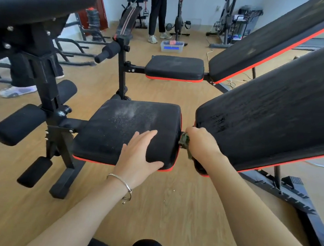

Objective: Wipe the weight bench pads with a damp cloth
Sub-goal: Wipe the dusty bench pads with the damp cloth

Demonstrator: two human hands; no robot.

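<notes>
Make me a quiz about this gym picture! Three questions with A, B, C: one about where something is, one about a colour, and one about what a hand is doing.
1. Where is the cloth?
A. In the gap between the seat pad and the back pad
B. Hanging on the wall
C. Over the person's shoulder

2. What colour is the trim along the seat pad's bottom edge?
A. Yellow
B. Red
C. White

3. What is the left hand doing?
A. Resting flat on the seat pad
B. Holding a bottle
C. Making a fist in the air

Answers:
1 is A, because the right hand grips the cloth in that gap.
2 is B, because a red strip runs under the black padding.
3 is A, because its fingers lie straight on the pad.
</notes>
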